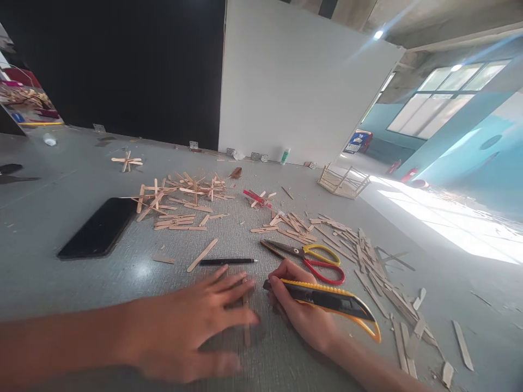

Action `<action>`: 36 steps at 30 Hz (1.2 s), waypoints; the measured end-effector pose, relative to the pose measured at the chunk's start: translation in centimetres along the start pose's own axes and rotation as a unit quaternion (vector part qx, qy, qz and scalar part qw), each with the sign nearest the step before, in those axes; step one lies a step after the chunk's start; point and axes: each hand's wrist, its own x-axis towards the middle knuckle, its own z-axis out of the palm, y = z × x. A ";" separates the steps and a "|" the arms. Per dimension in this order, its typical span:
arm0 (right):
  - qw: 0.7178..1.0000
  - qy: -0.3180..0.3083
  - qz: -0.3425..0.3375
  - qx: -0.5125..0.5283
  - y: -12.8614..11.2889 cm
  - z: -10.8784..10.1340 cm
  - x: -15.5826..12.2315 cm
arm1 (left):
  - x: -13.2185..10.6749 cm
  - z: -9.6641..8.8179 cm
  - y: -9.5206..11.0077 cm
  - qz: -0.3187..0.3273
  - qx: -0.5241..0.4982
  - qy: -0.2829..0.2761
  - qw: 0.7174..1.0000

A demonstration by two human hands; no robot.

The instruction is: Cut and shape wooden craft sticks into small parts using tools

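Observation:
My right hand (pixel 300 310) is closed around a yellow and black utility knife (pixel 330 299), whose front end points left. Spread fingers, slightly blurred, show on my left hand (pixel 192 324), which hovers over or rests on the table; I cannot tell which. Partly under those fingers lies a popsicle stick (pixel 246 326), standing lengthwise away from me. A black pen (pixel 227 261) lies just beyond my left fingertips, with another popsicle stick (pixel 202 255) at its left end. Scissors (pixel 310 258) with one yellow and one red handle loop lie just beyond my right hand.
A black phone (pixel 100 228) lies at left. Loose popsicle sticks (pixel 376 267) spread across the right side; glued stick pieces (pixel 188 188) cluster at the back. A small stick frame (pixel 343 182) and a glue tube (pixel 285 156) stand near the upright panel (pixel 294 81).

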 end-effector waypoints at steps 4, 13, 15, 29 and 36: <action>1.000 -0.002 -0.005 -0.003 0.3 0.1 0.1 | 0.2 -0.8 0.4 -0.019 0.060 0.005 0.998; 0.999 -0.020 -0.005 -0.027 -0.2 0.0 0.0 | -1.4 1.4 1.3 -0.022 0.068 0.022 0.997; 0.999 -0.023 -0.004 -0.033 -0.3 0.0 0.0 | -1.7 1.3 1.5 -0.018 0.066 0.012 0.998; 0.994 -0.066 0.006 -0.088 -2.6 0.2 0.4 | 0.8 3.3 -0.5 0.027 0.054 0.052 0.997; 0.994 -0.059 0.022 -0.085 -2.6 0.5 0.7 | 0.8 4.6 -1.3 0.054 0.071 0.083 0.993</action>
